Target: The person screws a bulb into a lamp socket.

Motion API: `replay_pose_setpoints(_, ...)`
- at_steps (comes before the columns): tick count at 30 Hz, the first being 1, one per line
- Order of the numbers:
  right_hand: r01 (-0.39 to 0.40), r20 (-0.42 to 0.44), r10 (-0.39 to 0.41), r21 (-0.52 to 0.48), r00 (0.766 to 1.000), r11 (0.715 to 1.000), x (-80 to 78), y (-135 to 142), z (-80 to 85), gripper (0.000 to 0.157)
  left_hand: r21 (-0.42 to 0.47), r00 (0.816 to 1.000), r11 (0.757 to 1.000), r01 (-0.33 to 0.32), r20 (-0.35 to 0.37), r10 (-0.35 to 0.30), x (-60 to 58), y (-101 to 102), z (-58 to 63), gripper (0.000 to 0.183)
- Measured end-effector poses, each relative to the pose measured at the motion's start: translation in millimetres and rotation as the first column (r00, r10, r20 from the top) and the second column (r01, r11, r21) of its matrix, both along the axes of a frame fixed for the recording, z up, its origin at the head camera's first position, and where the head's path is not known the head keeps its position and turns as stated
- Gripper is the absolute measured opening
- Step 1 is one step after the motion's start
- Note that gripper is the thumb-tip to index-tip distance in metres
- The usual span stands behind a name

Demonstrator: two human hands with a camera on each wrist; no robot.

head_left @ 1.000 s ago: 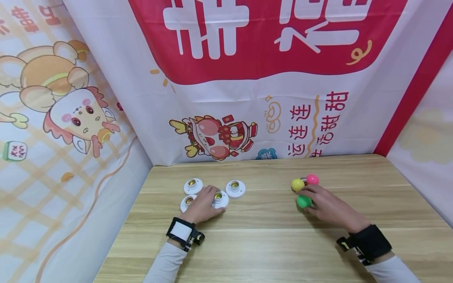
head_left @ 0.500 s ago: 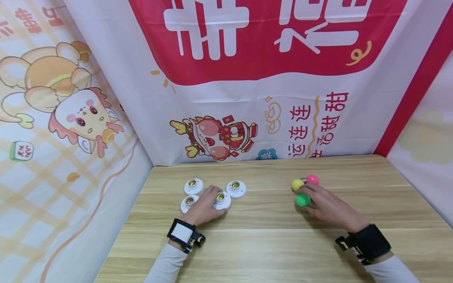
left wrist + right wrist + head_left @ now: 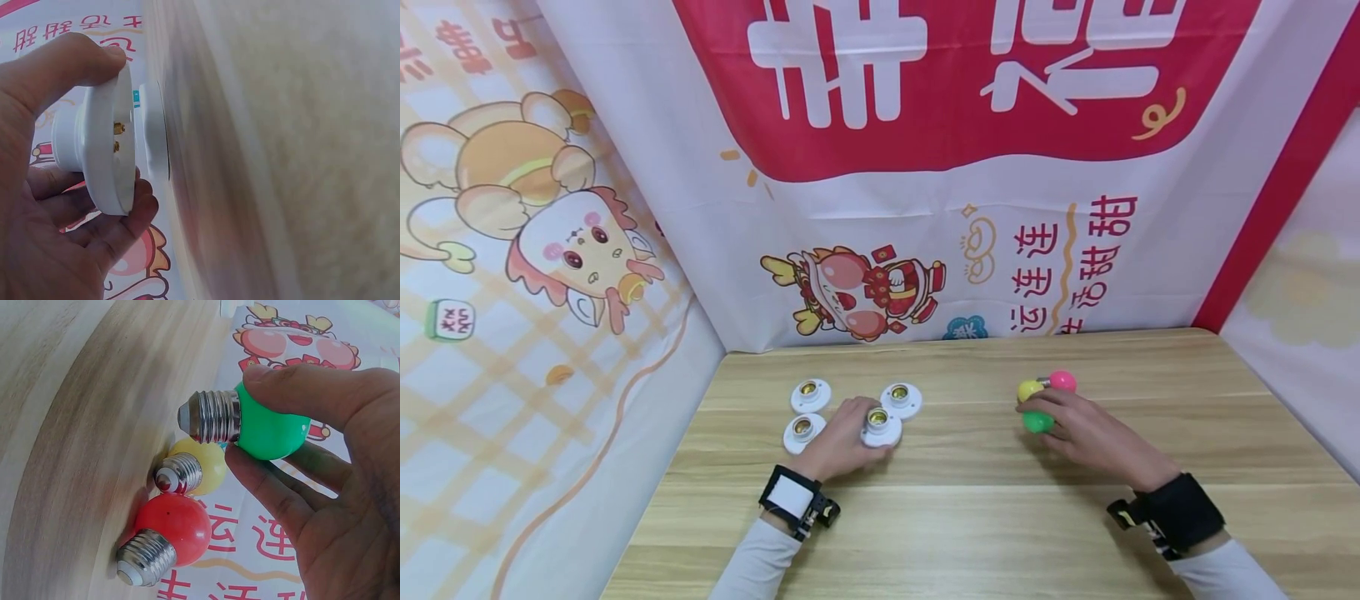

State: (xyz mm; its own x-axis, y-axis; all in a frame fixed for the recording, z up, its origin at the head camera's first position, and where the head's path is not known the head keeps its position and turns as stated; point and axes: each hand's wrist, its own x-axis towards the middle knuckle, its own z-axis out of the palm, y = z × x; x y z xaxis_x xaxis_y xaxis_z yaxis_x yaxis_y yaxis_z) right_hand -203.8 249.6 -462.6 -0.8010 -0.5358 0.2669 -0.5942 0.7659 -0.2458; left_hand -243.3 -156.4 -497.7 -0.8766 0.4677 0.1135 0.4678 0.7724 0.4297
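Note:
My left hand (image 3: 859, 432) grips a white lamp socket (image 3: 881, 426) by its rim between thumb and fingers. In the left wrist view that socket (image 3: 94, 156) is tilted on edge just off the wooden table (image 3: 970, 517), its brass contacts showing. My right hand (image 3: 1060, 425) pinches a green bulb (image 3: 1037, 422); in the right wrist view the green bulb (image 3: 269, 428) is held clear of the table, screw base pointing left. A yellow bulb (image 3: 1028, 389) and a pink-red bulb (image 3: 1063, 381) lie just beyond it.
Three more white sockets (image 3: 810, 395) (image 3: 803, 432) (image 3: 901, 400) sit around my left hand. Printed fabric banners (image 3: 925, 208) wall the table at the back and both sides. Bare tabletop lies between my hands and toward the near edge.
My left hand has lifted the socket and shifted it slightly right. My right hand has raised the green bulb a little off the table.

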Motion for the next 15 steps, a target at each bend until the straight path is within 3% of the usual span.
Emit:
replay_pose_setpoints(8,0.002,0.007,-0.002,-0.029,1.0,1.0,0.7,-4,2.8,0.054,0.032,0.998,0.998,0.049,-0.041,-0.047,0.0,6,-0.4,0.081)
replay_pose_setpoints(15,-0.004,-0.001,0.004,-0.046,1.0,0.999,0.8,-8,4.9,0.051,0.02,0.998,0.999,0.048,-0.037,-0.047,2.8,12,1.5,0.08)
